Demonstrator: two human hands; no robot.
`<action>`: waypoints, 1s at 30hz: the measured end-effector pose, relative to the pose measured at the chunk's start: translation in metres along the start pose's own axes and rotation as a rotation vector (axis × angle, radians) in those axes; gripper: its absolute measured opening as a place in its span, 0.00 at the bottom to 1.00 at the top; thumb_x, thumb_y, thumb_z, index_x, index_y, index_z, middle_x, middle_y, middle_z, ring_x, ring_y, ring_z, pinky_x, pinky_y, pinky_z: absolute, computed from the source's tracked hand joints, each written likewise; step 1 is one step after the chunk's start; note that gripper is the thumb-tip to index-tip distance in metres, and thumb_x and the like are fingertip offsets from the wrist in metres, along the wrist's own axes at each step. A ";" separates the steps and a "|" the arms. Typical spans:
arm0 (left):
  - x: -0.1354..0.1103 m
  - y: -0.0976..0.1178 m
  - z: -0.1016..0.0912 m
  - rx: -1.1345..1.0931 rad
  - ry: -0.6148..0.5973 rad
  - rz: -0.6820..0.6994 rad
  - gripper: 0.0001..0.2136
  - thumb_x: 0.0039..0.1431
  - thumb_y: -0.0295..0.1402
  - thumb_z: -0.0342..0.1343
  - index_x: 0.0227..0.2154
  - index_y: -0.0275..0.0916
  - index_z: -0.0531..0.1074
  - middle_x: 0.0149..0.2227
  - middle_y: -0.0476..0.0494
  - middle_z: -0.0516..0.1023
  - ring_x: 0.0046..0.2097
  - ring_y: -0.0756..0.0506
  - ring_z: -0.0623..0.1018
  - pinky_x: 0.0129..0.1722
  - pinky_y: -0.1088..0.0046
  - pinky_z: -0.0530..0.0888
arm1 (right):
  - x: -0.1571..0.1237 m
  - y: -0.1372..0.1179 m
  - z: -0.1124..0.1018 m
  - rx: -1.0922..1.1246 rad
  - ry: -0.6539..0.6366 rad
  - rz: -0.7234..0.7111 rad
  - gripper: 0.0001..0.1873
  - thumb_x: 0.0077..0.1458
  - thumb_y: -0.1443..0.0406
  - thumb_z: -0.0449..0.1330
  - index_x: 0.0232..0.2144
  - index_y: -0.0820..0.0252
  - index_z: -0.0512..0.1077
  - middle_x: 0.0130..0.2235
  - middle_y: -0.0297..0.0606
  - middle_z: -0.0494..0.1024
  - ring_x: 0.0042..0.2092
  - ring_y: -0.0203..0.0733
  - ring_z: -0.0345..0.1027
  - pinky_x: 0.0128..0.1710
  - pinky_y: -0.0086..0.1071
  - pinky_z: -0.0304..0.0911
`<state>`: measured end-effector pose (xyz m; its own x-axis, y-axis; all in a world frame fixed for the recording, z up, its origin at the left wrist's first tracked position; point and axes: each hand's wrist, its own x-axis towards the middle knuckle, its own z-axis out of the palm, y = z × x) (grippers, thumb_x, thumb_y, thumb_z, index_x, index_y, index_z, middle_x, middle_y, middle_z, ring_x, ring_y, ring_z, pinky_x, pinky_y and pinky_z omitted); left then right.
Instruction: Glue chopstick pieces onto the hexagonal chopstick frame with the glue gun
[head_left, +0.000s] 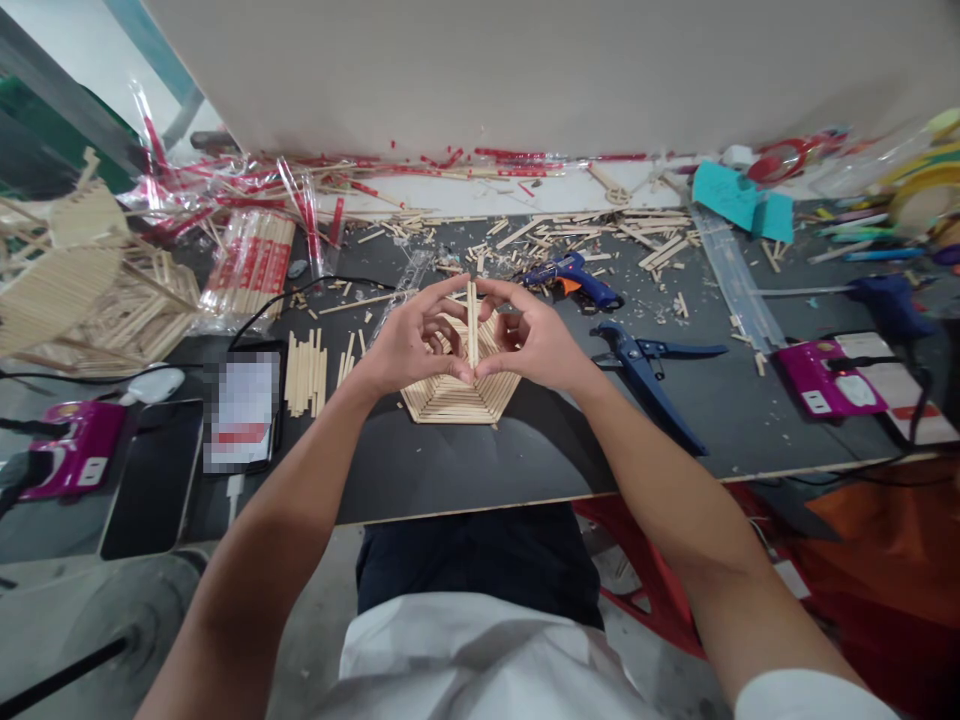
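Observation:
Both hands meet over a flat hexagonal piece made of glued wooden sticks on the dark table. Between them stands a short bundle of wooden sticks, upright. My left hand pinches its left side, with the index finger at the top and the thumb at the bottom. My right hand mirrors that grip on the right side. The upper part of the hexagon is hidden behind my hands.
A blue glue gun and blue cutters lie to the right. Cut sticks, a phone and a second phone lie left. Stick models, packets of chopsticks, purple devices and scraps surround them.

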<state>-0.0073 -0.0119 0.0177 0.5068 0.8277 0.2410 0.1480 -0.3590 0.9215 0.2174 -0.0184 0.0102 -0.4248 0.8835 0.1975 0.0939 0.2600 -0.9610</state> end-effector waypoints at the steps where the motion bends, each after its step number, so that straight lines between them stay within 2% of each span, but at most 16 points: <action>1: 0.000 0.000 0.000 0.000 -0.005 0.004 0.52 0.37 0.51 0.77 0.67 0.45 0.64 0.49 0.36 0.80 0.32 0.49 0.79 0.29 0.74 0.77 | 0.000 0.000 0.000 -0.005 0.001 0.001 0.54 0.33 0.47 0.80 0.62 0.47 0.65 0.46 0.36 0.71 0.29 0.31 0.54 0.27 0.32 0.64; 8: -0.001 0.000 -0.002 0.020 -0.023 -0.013 0.55 0.36 0.51 0.78 0.68 0.46 0.61 0.52 0.35 0.78 0.36 0.47 0.80 0.31 0.73 0.78 | 0.000 0.000 -0.002 -0.025 0.006 -0.006 0.55 0.34 0.45 0.79 0.62 0.46 0.64 0.47 0.38 0.70 0.29 0.32 0.54 0.27 0.34 0.64; 15: -0.001 0.000 -0.004 0.002 -0.053 -0.015 0.52 0.38 0.48 0.78 0.67 0.48 0.63 0.52 0.36 0.77 0.37 0.46 0.80 0.32 0.74 0.79 | 0.000 0.001 -0.003 -0.031 0.006 -0.028 0.55 0.33 0.45 0.79 0.62 0.47 0.65 0.46 0.37 0.70 0.28 0.31 0.53 0.27 0.33 0.64; 22: -0.001 0.001 -0.003 -0.012 -0.031 -0.013 0.50 0.38 0.45 0.79 0.66 0.46 0.64 0.49 0.37 0.78 0.37 0.46 0.81 0.32 0.73 0.79 | 0.000 0.001 -0.002 -0.046 0.003 -0.025 0.55 0.33 0.44 0.78 0.62 0.45 0.64 0.46 0.36 0.69 0.29 0.32 0.54 0.27 0.33 0.65; 30: -0.001 0.001 -0.002 0.002 -0.035 0.004 0.49 0.39 0.48 0.78 0.65 0.45 0.65 0.49 0.37 0.79 0.35 0.47 0.81 0.31 0.73 0.79 | 0.000 0.002 -0.002 -0.090 0.003 -0.035 0.53 0.35 0.44 0.78 0.62 0.45 0.64 0.44 0.36 0.69 0.29 0.33 0.56 0.28 0.34 0.66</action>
<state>-0.0088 -0.0121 0.0188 0.5367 0.8107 0.2339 0.1474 -0.3631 0.9200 0.2199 -0.0172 0.0091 -0.4269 0.8743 0.2310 0.1596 0.3243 -0.9324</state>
